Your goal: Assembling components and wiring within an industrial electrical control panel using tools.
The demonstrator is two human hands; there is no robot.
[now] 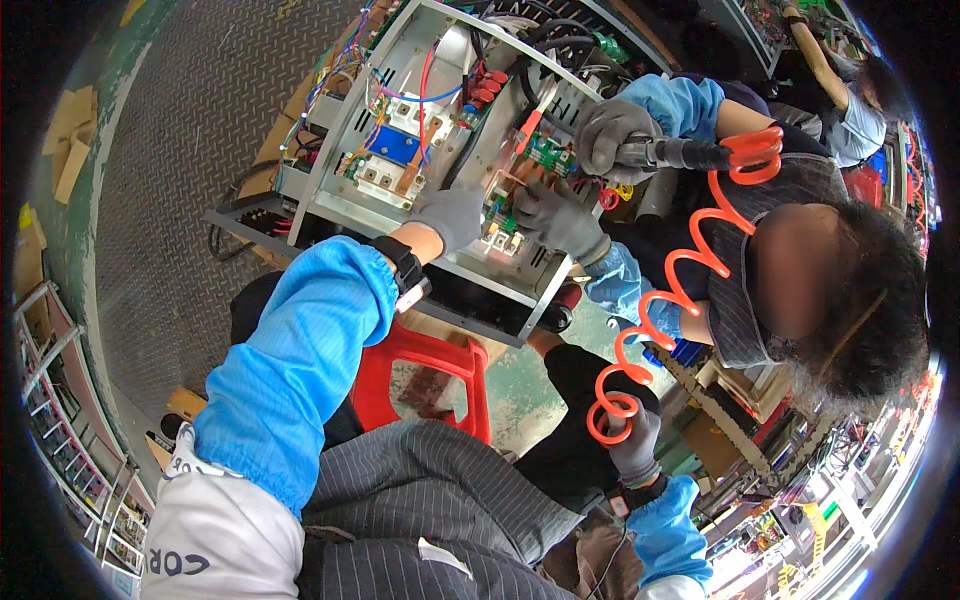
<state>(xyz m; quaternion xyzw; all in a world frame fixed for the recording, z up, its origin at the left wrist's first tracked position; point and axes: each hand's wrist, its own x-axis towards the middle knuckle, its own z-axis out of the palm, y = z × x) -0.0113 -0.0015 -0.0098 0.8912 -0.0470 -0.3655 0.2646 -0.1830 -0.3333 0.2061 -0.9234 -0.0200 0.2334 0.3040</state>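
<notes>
My left hand point(450, 220), in a grey glove, reaches over the near wall of an open metal electrical cabinet point(330, 190). Its fingers look curled; what they hold, if anything, is hidden. Beside it are white power modules point(385, 180), a blue block point(395, 146) and a copper bar point(410, 178). Low on the right, my gloved right hand point(636, 450) is closed around the lower end of an orange coiled air hose point(655, 310). A co-worker's gloved hand point(560, 220) works among green circuit boards point(548, 155); their other hand point(615, 138) grips a pneumatic screwdriver point(665, 153) joined to the hose.
The co-worker point(790, 170) leans in from the right. Below the cabinet is a red plastic stool point(425, 360). Loose coloured wires point(320, 95) hang at the cabinet's far left, above patterned metal flooring point(190, 170). Another person point(850, 120) is at the far right.
</notes>
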